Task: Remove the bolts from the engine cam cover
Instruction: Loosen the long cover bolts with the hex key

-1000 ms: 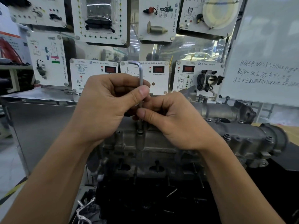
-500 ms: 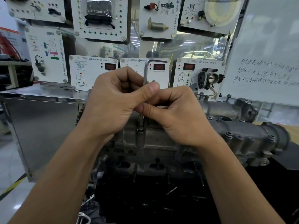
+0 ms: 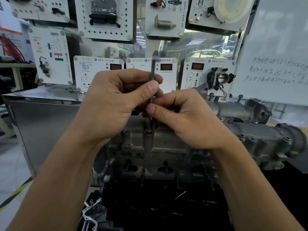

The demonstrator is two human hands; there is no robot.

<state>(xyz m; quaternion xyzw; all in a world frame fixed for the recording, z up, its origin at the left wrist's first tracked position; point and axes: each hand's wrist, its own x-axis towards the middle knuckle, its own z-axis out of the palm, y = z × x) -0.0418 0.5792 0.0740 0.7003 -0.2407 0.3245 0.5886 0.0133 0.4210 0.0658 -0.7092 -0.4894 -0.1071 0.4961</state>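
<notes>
The cam cover (image 3: 166,144) is cast metal, dull grey and grainy, with darker grime in its recesses. The hex key (image 3: 152,72) is slim bare steel with a faint sheen. The cabinet (image 3: 46,120) is smooth, satin-bright sheet metal, and the display boards (image 3: 98,67) look like glossy white plastic.

an automotive training workshop: white teaching panels (image 3: 50,55) with a throttle body (image 3: 220,78) and red digital readouts (image 3: 166,66) fill the background, beside a handwritten whiteboard (image 3: 275,47), behind a bare engine (image 3: 166,145).
</notes>
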